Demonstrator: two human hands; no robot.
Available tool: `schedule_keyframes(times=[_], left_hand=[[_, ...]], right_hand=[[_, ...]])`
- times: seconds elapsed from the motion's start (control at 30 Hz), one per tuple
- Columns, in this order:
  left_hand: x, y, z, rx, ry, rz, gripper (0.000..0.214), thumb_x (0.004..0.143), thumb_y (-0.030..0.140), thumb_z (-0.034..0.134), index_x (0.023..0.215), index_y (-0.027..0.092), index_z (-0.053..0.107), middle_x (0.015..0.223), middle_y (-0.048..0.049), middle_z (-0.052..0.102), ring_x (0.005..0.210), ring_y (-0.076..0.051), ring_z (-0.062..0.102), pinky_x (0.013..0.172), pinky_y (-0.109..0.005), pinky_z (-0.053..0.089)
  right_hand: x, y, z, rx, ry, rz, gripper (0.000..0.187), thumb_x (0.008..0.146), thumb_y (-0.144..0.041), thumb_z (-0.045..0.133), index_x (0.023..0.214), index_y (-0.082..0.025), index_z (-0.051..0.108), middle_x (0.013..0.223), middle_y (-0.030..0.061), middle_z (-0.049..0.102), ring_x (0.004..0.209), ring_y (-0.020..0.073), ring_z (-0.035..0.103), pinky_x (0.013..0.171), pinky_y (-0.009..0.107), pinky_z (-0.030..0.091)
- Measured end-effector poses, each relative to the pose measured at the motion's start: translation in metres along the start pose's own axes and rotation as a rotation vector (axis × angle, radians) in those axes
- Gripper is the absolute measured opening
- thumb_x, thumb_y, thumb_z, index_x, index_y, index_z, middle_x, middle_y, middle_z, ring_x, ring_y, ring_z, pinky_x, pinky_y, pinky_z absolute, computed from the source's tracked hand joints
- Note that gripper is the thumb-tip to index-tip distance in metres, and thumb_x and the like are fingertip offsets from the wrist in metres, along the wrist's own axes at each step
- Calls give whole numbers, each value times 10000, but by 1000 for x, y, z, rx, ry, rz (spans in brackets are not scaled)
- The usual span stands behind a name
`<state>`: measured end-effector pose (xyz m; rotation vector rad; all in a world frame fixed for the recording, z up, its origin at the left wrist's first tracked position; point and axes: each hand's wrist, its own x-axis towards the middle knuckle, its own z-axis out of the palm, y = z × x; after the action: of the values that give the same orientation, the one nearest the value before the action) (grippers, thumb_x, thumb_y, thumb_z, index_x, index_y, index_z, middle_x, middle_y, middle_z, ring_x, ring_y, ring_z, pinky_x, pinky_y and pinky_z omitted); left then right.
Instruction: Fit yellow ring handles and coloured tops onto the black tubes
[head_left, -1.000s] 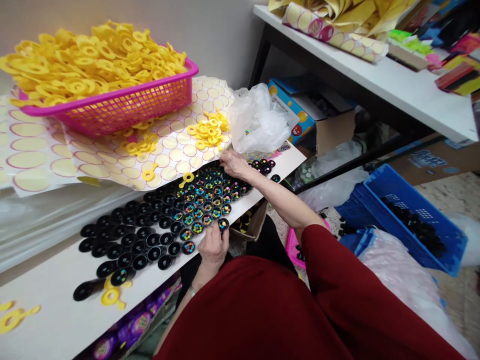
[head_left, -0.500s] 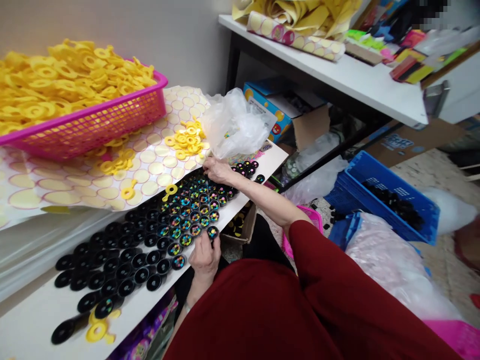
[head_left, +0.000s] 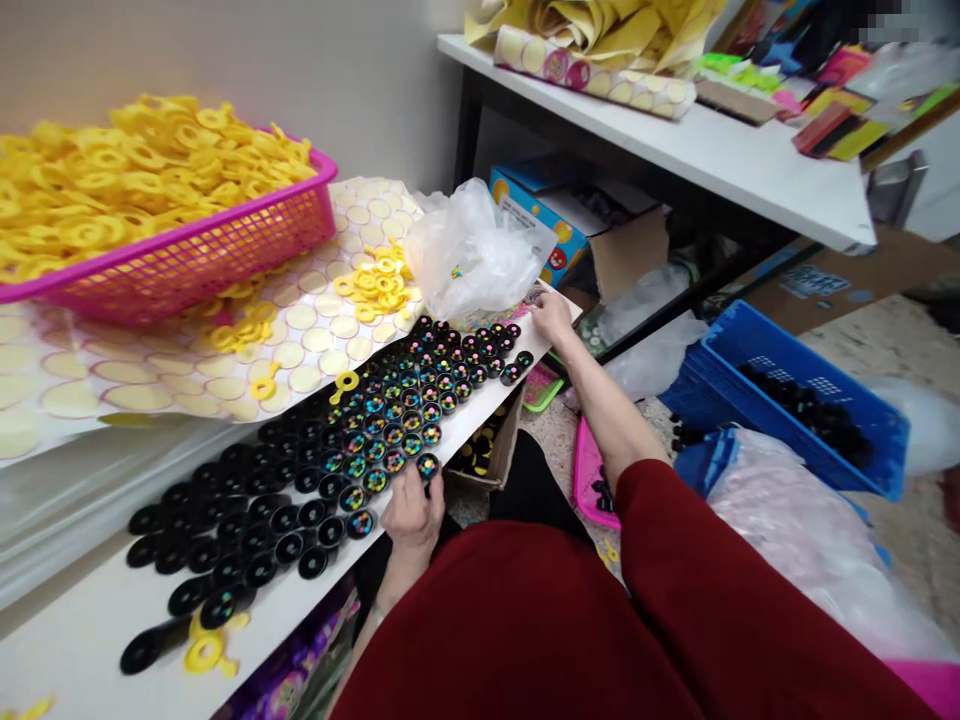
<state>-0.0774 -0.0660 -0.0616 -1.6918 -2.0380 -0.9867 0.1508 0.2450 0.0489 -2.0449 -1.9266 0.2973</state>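
The left hand [head_left: 411, 512] sits at the bottom centre of the frame, at the near edge of the white board [head_left: 90, 650], fingers curled narrowly about the nearest filled cap [head_left: 427, 465]; whether it grips it or only steadies it, I cannot tell. The right hand [head_left: 553, 316] reaches to the board's far corner, right of centre, just below the plastic bag [head_left: 469, 250]; its fingers point away and their spread cannot be told.

Judging by the layout, the caps [head_left: 390, 420] toward the right half of the rows hold coloured beads, while the empty caps [head_left: 225, 520] toward the lower left are bare black, so roughly half looks done. The yellow rings [head_left: 112, 190] heaped in the pink basket [head_left: 225, 255] at upper left are mostly unused; a few lie loose on the sheets [head_left: 315, 330].

Room is tight: caps run almost to the board's near edge, and the last rows sit close to the drop at the right corner. Bare board shows only at lower left.
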Motion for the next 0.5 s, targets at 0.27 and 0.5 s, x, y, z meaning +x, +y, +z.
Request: schedule_keyframes(times=[0.27, 0.5], left_hand=[[7, 11, -16, 48, -74, -24, 350, 860, 373, 554, 1063, 94, 612, 774, -109, 652, 627, -155, 615, 527, -252, 385], [8, 10, -16, 57, -62, 6, 354, 851, 362, 572, 1071, 88, 610, 818, -121, 661, 646, -158, 614, 540, -254, 398]], right_hand=[[8, 21, 35, -6, 52, 21, 332, 828, -251, 426, 1054, -165, 653, 1191, 132, 586, 1023, 248, 544, 854, 330, 413], [9, 24, 30, -7, 29, 36, 295, 839, -236, 413, 974, -150, 661, 1085, 133, 658, 974, 232, 571, 820, 310, 424]])
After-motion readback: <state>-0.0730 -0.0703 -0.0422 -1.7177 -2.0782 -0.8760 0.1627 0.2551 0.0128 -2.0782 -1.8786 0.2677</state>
